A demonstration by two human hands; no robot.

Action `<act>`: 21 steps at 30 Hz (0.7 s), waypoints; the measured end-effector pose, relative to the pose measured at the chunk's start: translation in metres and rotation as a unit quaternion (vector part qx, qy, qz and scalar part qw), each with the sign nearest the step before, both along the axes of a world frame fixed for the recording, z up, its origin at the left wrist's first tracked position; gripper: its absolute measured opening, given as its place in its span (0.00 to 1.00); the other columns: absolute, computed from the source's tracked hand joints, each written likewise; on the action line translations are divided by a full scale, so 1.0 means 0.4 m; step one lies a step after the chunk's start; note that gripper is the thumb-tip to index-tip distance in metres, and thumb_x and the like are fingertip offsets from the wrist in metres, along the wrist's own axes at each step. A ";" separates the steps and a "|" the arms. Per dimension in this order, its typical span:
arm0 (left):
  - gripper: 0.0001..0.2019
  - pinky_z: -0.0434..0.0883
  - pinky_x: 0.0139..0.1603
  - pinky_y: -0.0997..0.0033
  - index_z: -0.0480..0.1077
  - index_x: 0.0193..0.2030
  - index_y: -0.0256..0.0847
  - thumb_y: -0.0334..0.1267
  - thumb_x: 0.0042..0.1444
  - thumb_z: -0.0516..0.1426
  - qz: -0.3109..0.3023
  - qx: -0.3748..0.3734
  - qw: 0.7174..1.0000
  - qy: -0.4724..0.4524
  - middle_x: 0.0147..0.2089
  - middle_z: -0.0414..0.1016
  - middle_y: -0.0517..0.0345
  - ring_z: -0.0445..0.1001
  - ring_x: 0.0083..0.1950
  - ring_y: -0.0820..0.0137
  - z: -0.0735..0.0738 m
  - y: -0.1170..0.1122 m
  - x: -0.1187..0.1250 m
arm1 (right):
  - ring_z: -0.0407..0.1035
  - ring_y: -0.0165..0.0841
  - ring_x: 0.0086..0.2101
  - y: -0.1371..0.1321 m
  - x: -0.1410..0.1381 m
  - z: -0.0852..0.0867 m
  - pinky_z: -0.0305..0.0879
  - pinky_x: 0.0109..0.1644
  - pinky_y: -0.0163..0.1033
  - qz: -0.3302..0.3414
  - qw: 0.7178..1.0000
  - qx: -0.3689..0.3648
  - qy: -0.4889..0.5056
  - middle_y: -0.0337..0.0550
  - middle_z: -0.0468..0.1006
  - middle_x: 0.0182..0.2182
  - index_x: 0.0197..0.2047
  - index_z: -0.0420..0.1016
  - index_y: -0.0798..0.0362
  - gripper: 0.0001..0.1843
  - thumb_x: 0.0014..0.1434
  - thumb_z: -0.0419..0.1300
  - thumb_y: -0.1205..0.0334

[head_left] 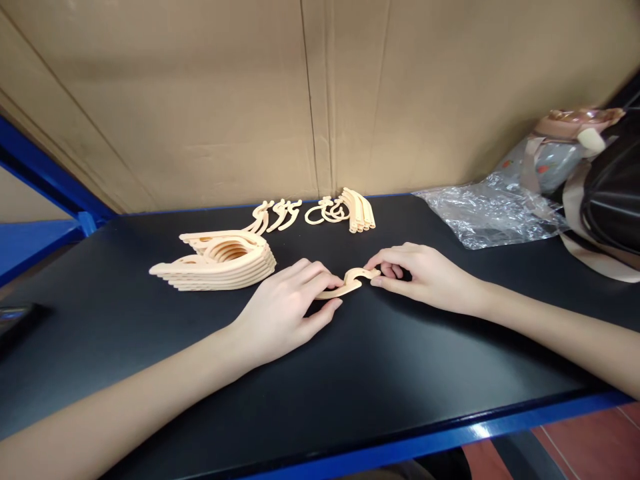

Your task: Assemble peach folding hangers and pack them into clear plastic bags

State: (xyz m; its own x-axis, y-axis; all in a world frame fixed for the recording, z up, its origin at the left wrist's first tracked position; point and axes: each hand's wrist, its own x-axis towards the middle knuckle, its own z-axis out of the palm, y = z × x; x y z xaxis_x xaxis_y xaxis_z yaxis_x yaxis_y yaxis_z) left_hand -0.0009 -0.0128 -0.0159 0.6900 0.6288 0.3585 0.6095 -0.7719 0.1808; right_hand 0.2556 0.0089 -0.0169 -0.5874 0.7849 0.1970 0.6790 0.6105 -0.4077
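Near the middle of the black tabletop, my left hand (285, 310) curls over a curved cream plastic piece (347, 289), its fingers and thumb closed on the left end. My right hand (425, 275) pinches the narrow right end of a wavy cream part (356, 273) that meets this piece. Whether the two are joined or one single piece I cannot tell. The left end is hidden under my left fingers. Left of my left hand lies a neat stack of cream curved plastic frames (220, 267), which look like folded hangers.
Along the back lie several loose cream hooks (280, 217), cream rings (333, 212) and a pile of short curved bars (357, 210). A crumpled clear plastic bag (495, 210), a water bottle (555, 153) and a dark bag (613, 193) are at right. A dark phone-like object (17, 320) sits far left.
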 end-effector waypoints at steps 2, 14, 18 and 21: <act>0.10 0.71 0.42 0.65 0.72 0.48 0.38 0.35 0.66 0.52 -0.006 -0.004 1.000 -0.004 0.43 0.76 0.54 0.71 0.43 0.65 -0.001 0.000 0.000 | 0.66 0.29 0.28 0.001 0.001 -0.001 0.59 0.39 0.38 0.000 1.000 0.000 0.000 0.34 0.71 0.25 0.46 0.77 0.48 0.14 0.65 0.55 0.51; 0.07 0.68 0.39 0.66 0.73 0.44 0.38 0.34 0.65 0.54 -0.041 -0.004 0.999 -0.022 0.41 0.75 0.55 0.71 0.40 0.67 -0.003 0.003 0.002 | 0.66 0.28 0.28 0.001 0.004 -0.005 0.60 0.40 0.37 -0.005 1.000 0.003 0.001 0.33 0.70 0.25 0.46 0.77 0.48 0.15 0.65 0.56 0.50; 0.07 0.67 0.38 0.68 0.73 0.43 0.38 0.34 0.65 0.54 -0.045 0.003 0.999 -0.022 0.41 0.76 0.56 0.71 0.39 0.68 -0.003 0.003 0.003 | 0.66 0.28 0.27 0.003 0.003 -0.006 0.59 0.40 0.37 -0.007 1.000 0.005 0.000 0.32 0.69 0.24 0.45 0.77 0.48 0.14 0.65 0.57 0.50; 0.07 0.68 0.39 0.68 0.73 0.44 0.38 0.33 0.65 0.54 -0.035 0.003 0.999 -0.019 0.41 0.76 0.56 0.71 0.40 0.67 -0.003 0.003 0.002 | 0.65 0.28 0.27 0.002 0.003 -0.005 0.59 0.40 0.37 -0.009 1.000 0.006 0.001 0.32 0.69 0.24 0.44 0.77 0.48 0.14 0.65 0.56 0.50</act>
